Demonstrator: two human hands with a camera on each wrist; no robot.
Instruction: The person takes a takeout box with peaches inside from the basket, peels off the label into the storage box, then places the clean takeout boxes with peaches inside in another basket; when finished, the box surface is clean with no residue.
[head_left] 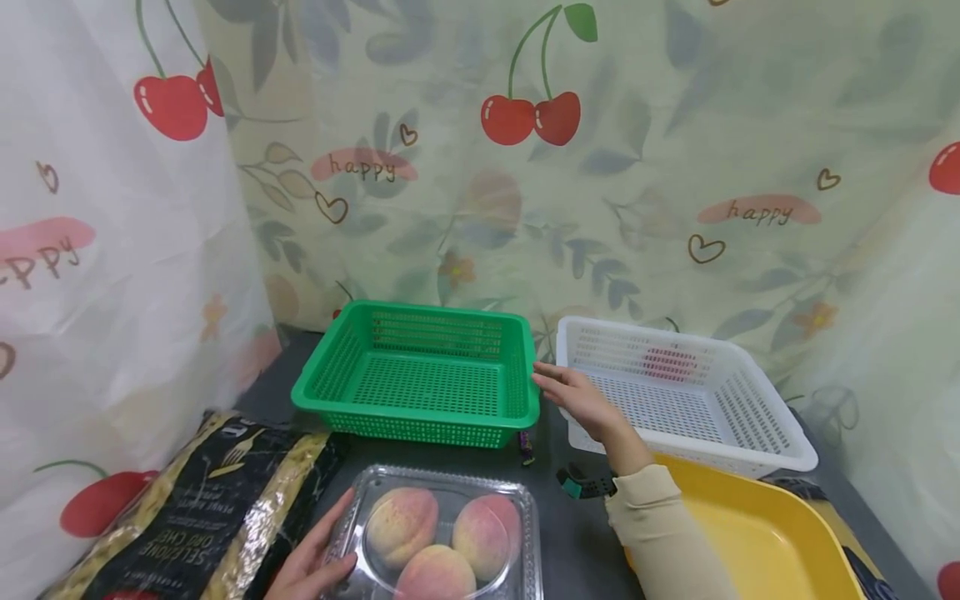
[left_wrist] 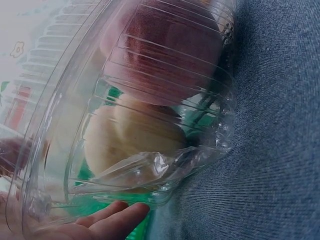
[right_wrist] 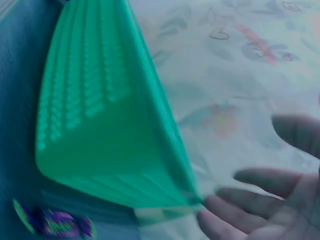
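At the left side of a clear plastic box of peaches (head_left: 438,479) is my left hand (head_left: 315,550), gripping its edge. Several ridges of the box wall and two peaches (left_wrist: 135,135) show close up in the left wrist view, with fingertips beside the wall. My right hand (head_left: 577,396) is beside the right rim of a green basket (head_left: 416,425), its fingers extended and spread, holding nothing. In the right wrist view the fingertips (right_wrist: 212,205) are close to the basket's corner; whether they touch cannot be told.
A white basket (head_left: 675,442) stands at right, behind a yellow tray (head_left: 757,542) partly covered by my right sleeve. A pasta bag (head_left: 202,508) lies at left. A purple-wrapped candy (head_left: 526,447) lies by the green basket. A black strap (head_left: 585,483) is near the right wrist.
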